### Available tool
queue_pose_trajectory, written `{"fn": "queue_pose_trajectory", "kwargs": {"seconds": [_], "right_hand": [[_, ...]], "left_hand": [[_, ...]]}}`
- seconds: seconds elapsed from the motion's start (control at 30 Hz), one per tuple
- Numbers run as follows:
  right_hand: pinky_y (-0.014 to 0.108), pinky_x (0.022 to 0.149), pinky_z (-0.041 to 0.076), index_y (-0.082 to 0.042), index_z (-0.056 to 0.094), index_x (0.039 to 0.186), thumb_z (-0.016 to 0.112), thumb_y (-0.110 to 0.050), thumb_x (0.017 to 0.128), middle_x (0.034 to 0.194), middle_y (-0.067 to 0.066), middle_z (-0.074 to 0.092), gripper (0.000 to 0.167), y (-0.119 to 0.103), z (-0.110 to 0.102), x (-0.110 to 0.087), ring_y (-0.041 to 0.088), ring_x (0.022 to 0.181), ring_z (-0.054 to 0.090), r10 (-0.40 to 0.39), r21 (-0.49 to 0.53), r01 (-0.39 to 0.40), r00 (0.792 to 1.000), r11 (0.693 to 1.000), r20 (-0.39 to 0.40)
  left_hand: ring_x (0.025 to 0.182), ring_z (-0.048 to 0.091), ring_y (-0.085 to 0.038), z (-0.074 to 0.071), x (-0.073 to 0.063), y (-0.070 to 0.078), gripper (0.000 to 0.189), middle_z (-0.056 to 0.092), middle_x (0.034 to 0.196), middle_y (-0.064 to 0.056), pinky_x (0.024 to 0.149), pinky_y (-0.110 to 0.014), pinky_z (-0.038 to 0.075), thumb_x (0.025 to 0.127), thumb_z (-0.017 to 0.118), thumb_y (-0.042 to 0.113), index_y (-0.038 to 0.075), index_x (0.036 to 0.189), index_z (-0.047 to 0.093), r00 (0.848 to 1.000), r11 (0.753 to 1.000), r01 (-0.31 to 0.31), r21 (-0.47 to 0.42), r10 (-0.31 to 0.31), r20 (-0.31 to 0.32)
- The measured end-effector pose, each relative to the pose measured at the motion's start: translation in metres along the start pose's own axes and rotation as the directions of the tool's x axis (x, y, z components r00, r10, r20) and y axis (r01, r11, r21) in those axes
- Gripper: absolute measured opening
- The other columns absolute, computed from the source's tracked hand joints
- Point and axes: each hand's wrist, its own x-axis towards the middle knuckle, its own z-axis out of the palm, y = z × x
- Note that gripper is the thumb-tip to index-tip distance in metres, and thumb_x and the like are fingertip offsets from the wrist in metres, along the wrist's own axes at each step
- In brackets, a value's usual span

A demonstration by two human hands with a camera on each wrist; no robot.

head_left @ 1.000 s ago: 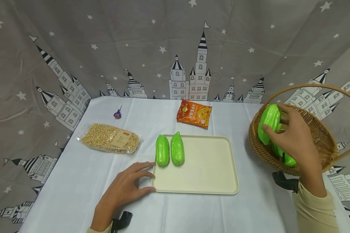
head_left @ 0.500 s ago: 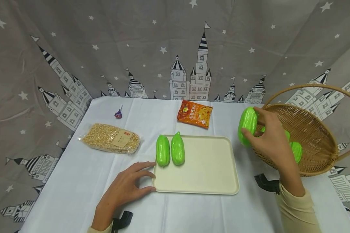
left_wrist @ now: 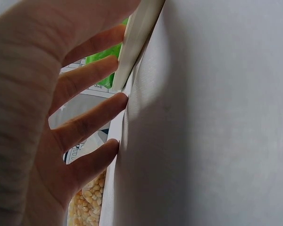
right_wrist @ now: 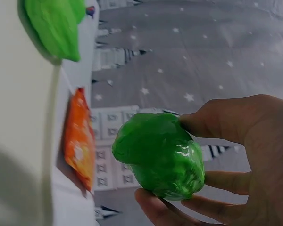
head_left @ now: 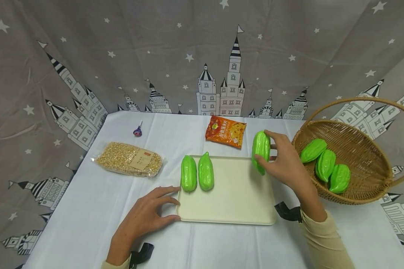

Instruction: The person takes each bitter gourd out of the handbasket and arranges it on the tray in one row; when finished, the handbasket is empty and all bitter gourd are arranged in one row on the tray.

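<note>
While a patterned grey curtain (head_left: 121, 63) is hung along the far side, a white cloth (head_left: 70, 216) is spread in front of it. At the left, a clear bag of yellow kernels (head_left: 124, 158) is laid flat, and just beyond it a small purple lollipop (head_left: 138, 131) is placed near the cloth's far edge. At the near left, the left hand (head_left: 146, 213) is rested with its fingers spread apart. Its fingertips are placed at the left rim of a cream tray (head_left: 229, 200); whether the rim is touched by all of them cannot be told. On the tray's far left part, two glossy green vegetables are set just beside each other, their lengths running near to far: a left one (head_left: 189, 174) and a right one (head_left: 206, 173), whose pointed tip is turned to the far side. Beyond the tray, an orange snack packet (head_left: 225, 132) is laid. Above the tray's far right corner, a held green vegetable (head_left: 260, 149) is raised, clamped between the thumb and fingers of the right hand (head_left: 286, 162). The right forearm is covered by a beige sleeve (head_left: 326, 239). At the far right, a brown wicker basket (head_left: 370, 168) with an arched handle (head_left: 360, 99) is placed. In its left part, three more green vegetables are contained: a far one (head_left: 313, 151), a middle one (head_left: 325, 165) and a near one (head_left: 340, 178).
</note>
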Motion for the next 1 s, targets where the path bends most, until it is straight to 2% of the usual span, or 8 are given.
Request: {"fn": "queue_pose_trajectory", "kwargs": {"seconds": [0.4, 0.6, 0.67, 0.87, 1.0], "right_hand": [[0.048, 0.085, 0.066, 0.001, 0.046, 0.158, 0.083, -0.020, 0.091, 0.151, 0.029, 0.048, 0.080, -0.001, 0.048, 0.005, 0.044, 0.123, 0.065, 0.010, 0.018, -0.013, 0.993, 1.000, 0.115], [0.053, 0.097, 0.060, -0.001, 0.046, 0.159, 0.084, -0.024, 0.090, 0.152, 0.026, 0.050, 0.082, -0.007, 0.069, 0.007, 0.040, 0.124, 0.065, 0.020, -0.012, -0.019, 0.987, 1.000, 0.157], [0.053, 0.097, 0.060, -0.001, 0.046, 0.159, 0.085, -0.024, 0.089, 0.152, 0.026, 0.050, 0.083, -0.009, 0.075, 0.008, 0.039, 0.123, 0.065, 0.023, -0.019, -0.020, 0.985, 1.000, 0.173], [0.053, 0.098, 0.059, 0.000, 0.047, 0.158, 0.085, -0.025, 0.090, 0.149, 0.026, 0.052, 0.081, -0.013, 0.092, 0.008, 0.036, 0.119, 0.064, 0.016, -0.025, -0.011, 0.977, 1.000, 0.211], [0.055, 0.103, 0.058, 0.000, 0.047, 0.158, 0.085, -0.026, 0.091, 0.150, 0.027, 0.052, 0.081, -0.016, 0.101, 0.009, 0.038, 0.122, 0.063, 0.018, -0.026, -0.012, 0.973, 1.000, 0.228]], "left_hand": [[0.134, 0.065, -0.023, 0.000, 0.000, 0.001, 0.039, 0.068, 0.145, 0.006, 0.108, -0.043, 0.057, 0.073, 0.100, 0.043, 0.027, 0.104, 0.082, 1.000, 1.000, -0.002, 0.000, 0.002, -0.002], [0.135, 0.064, -0.022, -0.001, 0.000, 0.001, 0.039, 0.067, 0.146, 0.007, 0.114, -0.043, 0.051, 0.073, 0.100, 0.042, 0.027, 0.104, 0.081, 1.000, 1.000, 0.001, 0.003, -0.001, -0.002], [0.135, 0.064, -0.023, -0.001, 0.000, 0.001, 0.039, 0.068, 0.145, 0.007, 0.116, -0.044, 0.049, 0.073, 0.100, 0.042, 0.028, 0.104, 0.081, 1.000, 1.000, 0.000, 0.003, 0.000, -0.002], [0.133, 0.065, -0.021, 0.000, -0.001, 0.000, 0.039, 0.068, 0.145, 0.006, 0.105, -0.040, 0.058, 0.074, 0.100, 0.042, 0.028, 0.105, 0.081, 1.000, 1.000, -0.007, -0.005, 0.007, -0.001], [0.134, 0.065, -0.022, 0.000, -0.001, 0.000, 0.039, 0.068, 0.145, 0.006, 0.109, -0.043, 0.056, 0.073, 0.100, 0.042, 0.028, 0.104, 0.081, 1.000, 1.000, -0.007, 0.004, 0.007, -0.004]]}}
